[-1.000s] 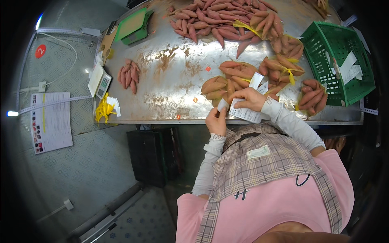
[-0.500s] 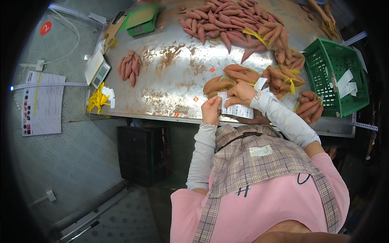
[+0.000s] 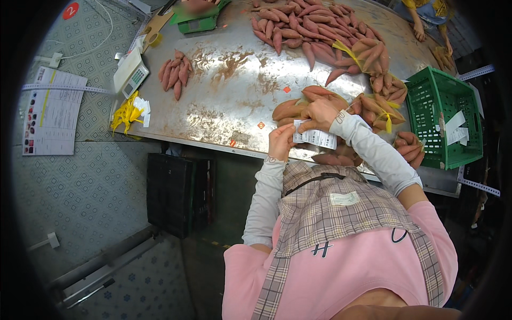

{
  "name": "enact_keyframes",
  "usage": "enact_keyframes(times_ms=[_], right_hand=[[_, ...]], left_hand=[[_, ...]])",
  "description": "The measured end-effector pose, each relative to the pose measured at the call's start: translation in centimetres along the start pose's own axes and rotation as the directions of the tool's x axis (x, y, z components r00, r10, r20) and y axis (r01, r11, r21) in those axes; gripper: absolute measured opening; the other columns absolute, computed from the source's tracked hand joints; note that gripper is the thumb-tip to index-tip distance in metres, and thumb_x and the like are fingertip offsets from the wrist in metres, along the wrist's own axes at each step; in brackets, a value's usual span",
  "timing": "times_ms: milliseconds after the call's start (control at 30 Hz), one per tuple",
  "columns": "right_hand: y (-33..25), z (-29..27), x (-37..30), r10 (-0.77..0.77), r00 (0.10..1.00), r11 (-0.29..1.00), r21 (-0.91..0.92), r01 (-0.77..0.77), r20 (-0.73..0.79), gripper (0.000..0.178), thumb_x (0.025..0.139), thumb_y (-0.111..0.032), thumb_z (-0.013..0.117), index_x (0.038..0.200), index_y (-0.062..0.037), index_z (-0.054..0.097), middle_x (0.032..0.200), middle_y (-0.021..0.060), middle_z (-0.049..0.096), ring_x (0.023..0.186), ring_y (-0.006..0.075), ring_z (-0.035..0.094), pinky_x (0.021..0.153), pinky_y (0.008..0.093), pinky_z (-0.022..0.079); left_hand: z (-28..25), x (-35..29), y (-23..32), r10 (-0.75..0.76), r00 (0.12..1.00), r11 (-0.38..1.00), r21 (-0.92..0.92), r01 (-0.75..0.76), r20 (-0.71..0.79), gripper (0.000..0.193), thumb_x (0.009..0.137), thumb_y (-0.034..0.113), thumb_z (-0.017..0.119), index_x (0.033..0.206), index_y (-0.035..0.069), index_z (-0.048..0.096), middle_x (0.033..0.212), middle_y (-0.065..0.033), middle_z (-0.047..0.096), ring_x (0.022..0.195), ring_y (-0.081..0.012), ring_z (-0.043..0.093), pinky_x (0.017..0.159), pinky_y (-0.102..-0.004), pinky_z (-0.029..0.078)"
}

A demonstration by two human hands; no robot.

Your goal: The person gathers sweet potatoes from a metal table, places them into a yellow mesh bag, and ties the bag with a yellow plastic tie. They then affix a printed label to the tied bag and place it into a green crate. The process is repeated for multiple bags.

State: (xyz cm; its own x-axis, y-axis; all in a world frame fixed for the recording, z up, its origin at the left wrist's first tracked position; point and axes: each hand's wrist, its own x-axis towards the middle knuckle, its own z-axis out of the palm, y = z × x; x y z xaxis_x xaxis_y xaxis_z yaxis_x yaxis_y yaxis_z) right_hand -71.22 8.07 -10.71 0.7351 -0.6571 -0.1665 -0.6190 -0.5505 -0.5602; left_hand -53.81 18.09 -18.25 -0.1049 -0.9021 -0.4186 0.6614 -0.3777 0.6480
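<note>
My left hand [image 3: 281, 142] pinches the left end of a white printed label strip [image 3: 322, 140]. My right hand [image 3: 321, 113] has its fingers closed on the strip's upper edge, close beside the left. Beneath and behind the hands lie yellow mesh bags of sweet potatoes [image 3: 289, 110], and more sweet potatoes [image 3: 326, 159] show at the table's near edge below the strip. To the right of my right hand rests a bag tied with a yellow strip [image 3: 380, 111]. My fingertips partly cover the label.
A heap of loose sweet potatoes [image 3: 314, 26] covers the far middle of the metal table [image 3: 213, 117]. At left are a small pile [image 3: 175, 74], a white scale [image 3: 130, 73] and yellow mesh bags [image 3: 127, 114]. A green crate [image 3: 434, 122] stands right; a co-worker's hand [image 3: 419, 31] is at far right.
The view has shifted slightly. Both hands stay on the label strip, which now hangs at a different tilt and shows less of its face. More of the co-worker shows at far right.
</note>
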Motion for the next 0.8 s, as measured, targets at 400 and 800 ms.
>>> enact_keyframes(times_ms=[400,800], right_hand=[[1.3,-1.1,-2.7,-0.348,0.883,0.929,-0.246,0.278,-0.316,0.037,0.07,-0.038,0.079,0.09,-0.0077,0.074,0.083,0.0145,0.07,0.086,0.0289,0.066,0.074,0.0392,0.049],[6.2,-2.6,-20.3,0.27,0.935,0.573,0.742,-0.347,0.228,0.027,0.08,-0.016,0.077,0.098,0.0006,0.068,0.086,0.0004,0.068,0.077,0.0068,0.061,0.069,0.0233,0.048]], left_hand=[[1.2,-0.2,-1.0,0.152,0.987,0.952,0.276,-0.129,-0.061,0.023,0.092,0.014,0.066,0.102,-0.006,0.068,0.088,-0.0083,0.07,0.072,-0.0132,0.066,0.063,-0.0268,0.056],[3.7,-0.6,-0.5,0.413,0.911,0.53,0.819,-0.222,-0.02,0.027,0.08,0.021,0.077,0.097,0.001,0.07,0.079,-0.009,0.07,0.071,-0.0151,0.066,0.065,-0.0288,0.052]])
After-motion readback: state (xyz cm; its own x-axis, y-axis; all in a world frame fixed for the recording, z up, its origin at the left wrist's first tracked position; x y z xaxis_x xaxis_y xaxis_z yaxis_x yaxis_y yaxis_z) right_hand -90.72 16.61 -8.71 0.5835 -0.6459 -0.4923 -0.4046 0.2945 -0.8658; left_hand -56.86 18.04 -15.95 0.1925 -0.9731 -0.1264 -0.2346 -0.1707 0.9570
